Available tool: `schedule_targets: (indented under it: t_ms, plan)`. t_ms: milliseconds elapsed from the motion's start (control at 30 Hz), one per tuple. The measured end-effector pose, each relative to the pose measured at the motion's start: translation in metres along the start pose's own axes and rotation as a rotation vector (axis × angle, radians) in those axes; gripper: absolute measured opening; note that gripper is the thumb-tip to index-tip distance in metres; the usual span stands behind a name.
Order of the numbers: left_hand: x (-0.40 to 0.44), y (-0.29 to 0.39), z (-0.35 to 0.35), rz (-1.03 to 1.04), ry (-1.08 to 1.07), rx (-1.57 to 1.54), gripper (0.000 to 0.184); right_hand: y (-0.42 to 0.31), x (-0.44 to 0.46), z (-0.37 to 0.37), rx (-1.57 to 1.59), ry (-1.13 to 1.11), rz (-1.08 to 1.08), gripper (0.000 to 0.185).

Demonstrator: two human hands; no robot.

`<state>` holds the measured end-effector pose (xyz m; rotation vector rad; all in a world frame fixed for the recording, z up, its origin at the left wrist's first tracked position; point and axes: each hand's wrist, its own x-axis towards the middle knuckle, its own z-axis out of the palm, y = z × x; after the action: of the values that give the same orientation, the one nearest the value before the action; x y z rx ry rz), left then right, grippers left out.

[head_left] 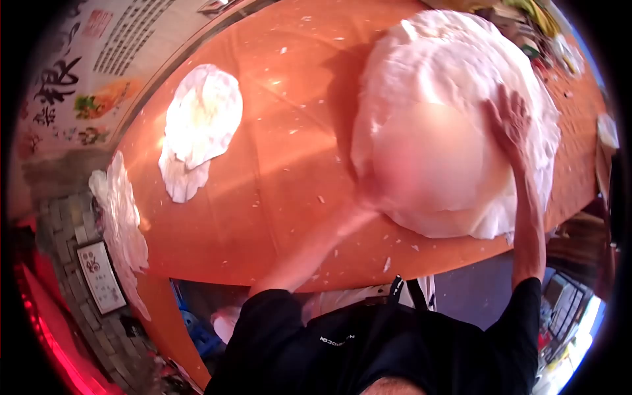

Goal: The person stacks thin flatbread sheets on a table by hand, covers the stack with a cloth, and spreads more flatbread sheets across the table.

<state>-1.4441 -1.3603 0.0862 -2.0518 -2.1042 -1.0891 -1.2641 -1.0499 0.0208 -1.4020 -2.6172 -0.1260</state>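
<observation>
A large mound of thin, pale, wrinkled sheets [447, 66] lies piled on the orange tabletop [263, 217]. My right hand [512, 118] rests flat on the mound's right side, fingers spread, holding nothing. At the mound's lower left edge is my left hand [382, 187]. A soft blur covers it and the mound's middle, so its fingers and anything in them are hidden. Farther left, apart from both hands, a round pale sheet [205, 112] partly overlaps a smaller pale piece [183, 179].
More pale sheet material [124, 217] hangs over the table's left edge. Small white scraps dot the surface. Mixed items and yellow cloth [543, 16] sit at the far right corner. A framed sign [100, 276] stands by the brick wall; a wire rack [567, 306] is at lower right.
</observation>
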Motion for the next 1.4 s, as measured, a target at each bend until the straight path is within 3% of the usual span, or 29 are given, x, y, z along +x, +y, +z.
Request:
schedule_targets:
  t_ms: [33, 100, 233, 300, 333, 400, 433, 500, 633, 700, 767, 833, 867, 967, 1000, 1033, 1067, 1133, 1167, 1300, 1400]
  plan:
    - [-0.033, -0.041, -0.01, -0.227, 0.043, -0.025, 0.035, 0.003, 0.003, 0.0, -0.033, -0.037, 0.009, 0.073]
    - [-0.078, -0.112, -0.067, -0.309, 0.154, 0.181, 0.033, 0.015, 0.007, 0.008, -0.061, -0.039, -0.013, 0.073]
    - [-0.18, -0.248, -0.165, -0.677, 0.087, 0.773, 0.05, 0.045, 0.02, 0.024, -0.221, -0.089, -0.149, 0.07]
    - [-0.211, -0.295, -0.198, -0.615, 0.026, 0.958, 0.056, 0.038, 0.027, 0.011, -0.221, -0.13, -0.115, 0.068]
    - [-0.223, -0.313, -0.207, -0.561, 0.033, 1.006, 0.05, 0.03, 0.029, -0.002, -0.224, -0.117, -0.104, 0.065]
    - [-0.229, -0.331, -0.227, -0.671, -0.047, 0.791, 0.041, -0.024, 0.027, -0.048, -0.223, 0.019, -0.069, 0.052]
    - [-0.228, -0.333, -0.236, -0.72, -0.084, 0.68, 0.037, -0.04, 0.027, -0.051, -0.008, 0.123, -0.099, 0.05]
    - [-0.221, -0.331, -0.249, -0.521, 0.026, 0.736, 0.023, -0.112, 0.006, -0.066, 0.469, 0.107, -0.104, 0.047]
    - [-0.205, -0.29, -0.245, -0.32, 0.136, 0.696, 0.014, -0.276, -0.031, -0.073, 1.336, -0.535, 0.033, 0.044]
    - [-0.208, -0.252, -0.222, -0.202, 0.094, 0.612, 0.009, -0.352, -0.038, -0.057, 1.497, -0.914, 0.253, 0.049]
    - [-0.217, -0.204, -0.195, -0.043, 0.027, 0.557, 0.019, -0.418, -0.044, -0.057, 1.563, -1.11, 0.352, 0.052]
    - [-0.227, -0.162, -0.184, 0.032, -0.051, 0.376, 0.022, -0.45, -0.046, -0.045, 1.75, -1.212, 0.28, 0.045]
    - [-0.228, -0.147, -0.177, -0.057, -0.001, 0.184, 0.023, -0.461, -0.049, -0.038, 1.843, -1.267, 0.241, 0.042]
    - [-0.225, -0.147, -0.217, -0.301, 0.013, 0.081, 0.023, -0.453, -0.055, -0.021, 1.619, -1.021, -0.116, 0.037]
    - [-0.232, -0.168, -0.225, -0.395, 0.066, 0.205, 0.021, -0.452, -0.054, -0.02, 1.52, -0.948, -0.133, 0.034]
    - [-0.24, -0.199, -0.234, -0.424, 0.13, 0.335, 0.025, -0.453, -0.053, -0.026, 1.467, -0.925, -0.015, 0.03]
    - [-0.262, -0.224, -0.241, -0.664, 0.058, 0.44, 0.035, -0.451, -0.042, -0.029, 1.465, -0.9, -0.006, 0.03]
    - [-0.301, -0.273, -0.255, -0.796, -0.029, 0.744, 0.058, -0.451, -0.013, -0.046, 1.447, -0.839, -0.063, 0.029]
    - [-0.317, -0.29, -0.263, -0.801, -0.068, 0.801, 0.063, -0.452, 0.002, -0.062, 1.425, -0.821, -0.126, 0.029]
    - [-0.359, -0.329, -0.269, -0.752, -0.038, 0.813, 0.045, -0.508, 0.037, -0.127, 1.322, -0.743, -0.675, 0.028]
    - [-0.36, -0.328, -0.28, -0.65, 0.072, 0.814, 0.033, -0.542, 0.091, -0.157, 1.613, -0.934, -0.997, 0.047]
